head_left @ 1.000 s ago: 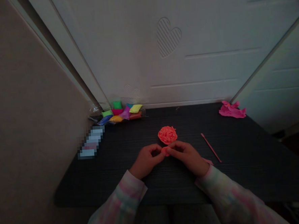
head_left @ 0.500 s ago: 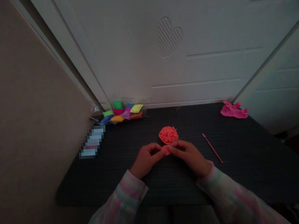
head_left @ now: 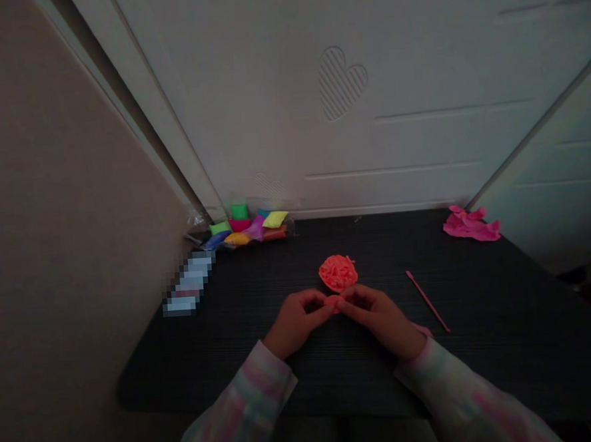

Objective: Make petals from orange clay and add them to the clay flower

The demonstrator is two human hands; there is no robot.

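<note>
My left hand [head_left: 295, 321] and my right hand [head_left: 379, 317] meet fingertip to fingertip over the dark table [head_left: 508, 341]. Both pinch one small piece of orange clay [head_left: 332, 302] between them. Just beyond the fingers lies a round orange clay mound [head_left: 337, 272] with a ridged top. Both sleeves are pastel, pink and pale green.
A thin pink modelling stick [head_left: 427, 291] lies to the right of my right hand. A crumpled pink lump [head_left: 470, 224] sits at the far right corner. Several coloured clay packets [head_left: 248, 226] are piled at the far left corner against the white panelled wall. A blurred flat object [head_left: 189, 282] lies on the left.
The whole view has shifted a little down and right as my head moved. Both hands stay pinched on the small orange piece, which now shows less between the fingers.
</note>
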